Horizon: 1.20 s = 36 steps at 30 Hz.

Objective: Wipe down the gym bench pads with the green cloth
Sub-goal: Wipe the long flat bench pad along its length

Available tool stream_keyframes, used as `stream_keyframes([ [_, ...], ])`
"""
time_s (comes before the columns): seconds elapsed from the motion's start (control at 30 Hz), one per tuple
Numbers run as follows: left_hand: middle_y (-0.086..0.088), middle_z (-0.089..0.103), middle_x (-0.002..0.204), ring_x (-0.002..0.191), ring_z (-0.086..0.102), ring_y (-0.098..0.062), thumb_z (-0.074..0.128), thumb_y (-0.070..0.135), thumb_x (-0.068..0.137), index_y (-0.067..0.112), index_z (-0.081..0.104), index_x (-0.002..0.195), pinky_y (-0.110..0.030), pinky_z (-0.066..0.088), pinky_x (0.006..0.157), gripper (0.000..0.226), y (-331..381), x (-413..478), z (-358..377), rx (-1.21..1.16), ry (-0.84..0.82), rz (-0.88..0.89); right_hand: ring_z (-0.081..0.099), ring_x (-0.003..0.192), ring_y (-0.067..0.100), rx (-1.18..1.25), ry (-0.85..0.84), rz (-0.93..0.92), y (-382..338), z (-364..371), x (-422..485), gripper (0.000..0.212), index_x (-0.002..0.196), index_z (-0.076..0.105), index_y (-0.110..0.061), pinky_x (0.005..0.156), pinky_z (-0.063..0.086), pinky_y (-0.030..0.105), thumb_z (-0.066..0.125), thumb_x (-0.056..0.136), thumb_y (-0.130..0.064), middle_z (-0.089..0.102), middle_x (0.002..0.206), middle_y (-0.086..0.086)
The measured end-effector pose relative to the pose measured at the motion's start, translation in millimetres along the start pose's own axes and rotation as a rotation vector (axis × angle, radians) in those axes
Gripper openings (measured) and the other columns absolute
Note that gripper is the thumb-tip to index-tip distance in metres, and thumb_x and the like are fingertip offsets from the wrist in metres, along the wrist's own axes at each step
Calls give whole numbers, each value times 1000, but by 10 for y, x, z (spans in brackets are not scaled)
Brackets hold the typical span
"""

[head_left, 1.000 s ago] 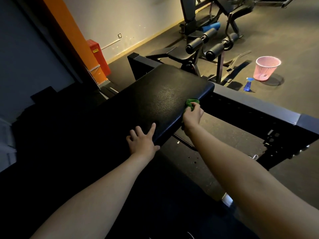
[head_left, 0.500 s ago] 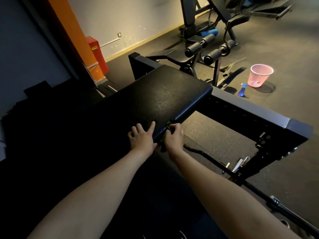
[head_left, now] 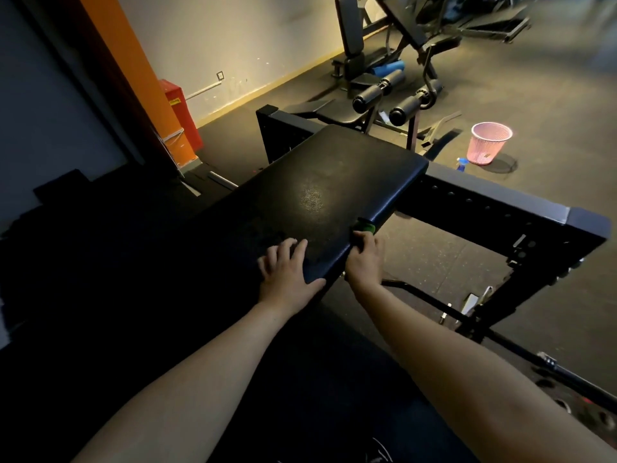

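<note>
The left hand (head_left: 287, 272) has a wide grip, with fingers extended flat on top of the black bench pad (head_left: 317, 195), near its right edge. The right hand (head_left: 364, 259) has its grip curled round the green cloth (head_left: 366, 226), which is pressed against the pad's right side edge, just beyond the left hand. The pink mesh basket (head_left: 489, 143) stands upright on the floor (head_left: 551, 111), well apart from the pad; its contents cannot be told. The blue spray bottle (head_left: 462, 164) stands just beside the basket.

It was a gym: a black padded bench (head_left: 320, 195) stood by a steel frame (head_left: 500, 198), with a leg machine (head_left: 350, 45) and its foam rollers (head_left: 370, 95) behind, on speckled rubber flooring (head_left: 434, 248).
</note>
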<state>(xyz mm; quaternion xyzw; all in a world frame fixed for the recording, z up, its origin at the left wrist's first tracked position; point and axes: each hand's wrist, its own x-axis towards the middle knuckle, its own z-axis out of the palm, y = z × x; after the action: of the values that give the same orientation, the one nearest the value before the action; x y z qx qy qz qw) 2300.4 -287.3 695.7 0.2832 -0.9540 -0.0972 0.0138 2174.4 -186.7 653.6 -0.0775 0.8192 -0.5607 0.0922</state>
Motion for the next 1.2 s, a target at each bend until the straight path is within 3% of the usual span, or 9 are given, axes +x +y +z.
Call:
stream_keyframes([
  [0.17,0,26,162,146,24,-25,49,71,89,23,27,156,-48,23,117,85,-399,-46,-40,2,-68,125,44,103,8,-17,92,-28,-31,210,-444,28,123,58,-18,82,36,21,47,99,-10,45,122,-7],
  [0.33,-2,15,167,150,16,-24,47,60,96,21,21,159,-46,18,119,78,-570,-148,-96,-23,-172,253,51,101,15,-38,152,-8,-80,419,-751,23,112,64,-20,91,47,37,47,97,-13,49,113,-7],
  [0.5,-3,19,166,152,19,-20,52,46,99,18,22,159,-41,17,121,73,-724,-195,-181,-139,-192,320,56,92,14,-186,54,-77,-227,466,-1011,22,98,70,-24,84,52,38,49,97,-22,57,106,-6],
  [0.6,-2,30,162,149,28,-20,55,36,100,20,28,157,-39,23,120,65,-791,-210,-257,-387,-180,352,62,99,16,122,66,9,-467,452,-1046,24,101,66,-37,88,57,44,48,96,-22,61,108,-7],
  [0.7,-3,39,155,138,44,-20,55,28,101,27,30,156,-40,38,114,61,-755,-217,-378,-797,-217,271,62,107,16,422,72,33,-740,540,-1042,27,121,57,-27,94,54,38,50,99,-15,61,115,-3],
  [0.8,-3,39,156,142,40,-19,56,30,96,31,26,156,-43,35,118,67,-724,-133,-479,-1048,-223,167,60,111,16,484,-40,22,-948,682,-1043,31,130,50,-21,93,53,32,52,100,-17,58,121,3],
  [0.9,-2,45,151,137,45,-19,62,34,87,34,28,154,-45,40,114,75,-838,50,-463,-1073,-211,96,62,109,20,476,-173,44,-1071,811,-941,29,129,51,-16,91,54,34,51,100,-16,59,121,10],
  [1.03,-6,58,136,126,55,-22,61,15,93,22,47,145,-40,43,109,54,-1049,332,-562,-962,-67,-23,65,104,21,221,-252,-69,-1173,1050,-659,24,116,64,-19,95,54,46,56,94,-16,67,113,6],
  [1.2,-7,47,142,132,46,-25,46,0,95,20,56,139,-29,33,109,48,-1510,937,-664,-777,110,-184,59,114,22,-277,-186,-255,-1279,1241,-176,37,123,68,-12,98,44,28,52,91,-6,63,125,9],
])
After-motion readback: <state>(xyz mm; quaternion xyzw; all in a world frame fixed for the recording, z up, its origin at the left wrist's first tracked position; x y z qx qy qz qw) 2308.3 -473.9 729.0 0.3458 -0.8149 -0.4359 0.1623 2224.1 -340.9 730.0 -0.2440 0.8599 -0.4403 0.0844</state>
